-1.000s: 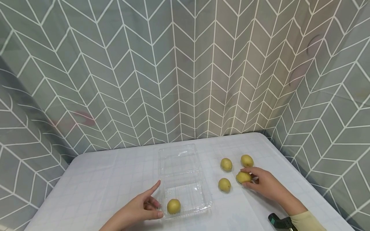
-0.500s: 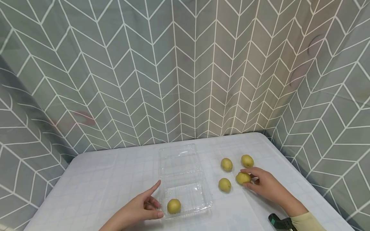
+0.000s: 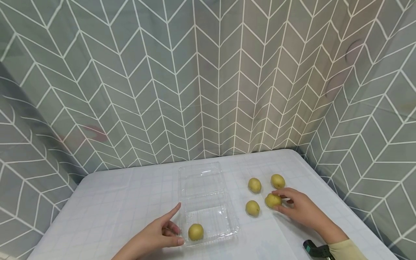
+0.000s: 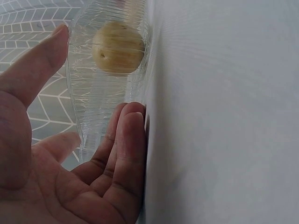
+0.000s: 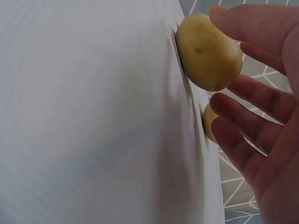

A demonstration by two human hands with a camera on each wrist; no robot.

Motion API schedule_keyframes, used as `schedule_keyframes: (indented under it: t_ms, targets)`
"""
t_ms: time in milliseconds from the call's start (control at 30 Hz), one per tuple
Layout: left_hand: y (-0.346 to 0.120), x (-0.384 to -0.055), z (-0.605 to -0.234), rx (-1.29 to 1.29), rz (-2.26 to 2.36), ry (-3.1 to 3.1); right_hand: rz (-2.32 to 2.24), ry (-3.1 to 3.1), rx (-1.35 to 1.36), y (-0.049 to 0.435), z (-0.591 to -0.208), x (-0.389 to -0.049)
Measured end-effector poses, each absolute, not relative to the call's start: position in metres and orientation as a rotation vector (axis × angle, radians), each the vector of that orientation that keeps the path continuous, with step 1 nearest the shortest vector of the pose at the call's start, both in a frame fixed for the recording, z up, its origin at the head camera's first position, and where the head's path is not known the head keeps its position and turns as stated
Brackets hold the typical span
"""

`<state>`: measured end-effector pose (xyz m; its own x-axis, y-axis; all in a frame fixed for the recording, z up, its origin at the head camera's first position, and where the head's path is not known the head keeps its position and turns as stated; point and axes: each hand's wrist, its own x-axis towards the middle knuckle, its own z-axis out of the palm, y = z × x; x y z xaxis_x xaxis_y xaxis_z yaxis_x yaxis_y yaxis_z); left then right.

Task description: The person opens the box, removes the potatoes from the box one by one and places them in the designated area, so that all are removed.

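In the head view my left hand (image 3: pixel 159 233) is beside the left wall of a clear plastic clamshell box (image 3: pixel 214 233), its thumb at the near corner. One potato (image 3: pixel 196 232) lies in that box; the left wrist view shows this potato (image 4: pixel 118 48) through the ribbed wall. My right hand (image 3: pixel 299 207) stands around the right side of another potato (image 3: pixel 272 200) on the table. In the right wrist view the thumb (image 5: pixel 247 21) overlaps this potato (image 5: pixel 209 52), and the fingers are loosely bent. Whether they all touch it is hidden.
Three more potatoes lie nearby: one at the back right (image 3: pixel 277 181), one farther left (image 3: pixel 254 185) and one nearer (image 3: pixel 252 208). The box lid (image 3: pixel 201 179) lies open behind its base. A patterned curtain (image 3: pixel 208 79) encloses the white-covered table (image 3: pixel 123 202).
My right hand has shifted slightly to the right, showing a bit more of the potato beside it. The left hand and the box look unmoved.
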<state>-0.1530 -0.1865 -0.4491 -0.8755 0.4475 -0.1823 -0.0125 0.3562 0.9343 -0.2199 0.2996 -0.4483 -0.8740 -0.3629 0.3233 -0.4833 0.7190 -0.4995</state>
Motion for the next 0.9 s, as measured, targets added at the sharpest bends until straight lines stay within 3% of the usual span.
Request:
schedule_keyframes:
  t_ms: [900]
  targets:
    - [-0.184,-0.153,-0.449,0.327,1.596,2.185,0.829,-2.555,0.737,0.291,-0.424,-0.216]
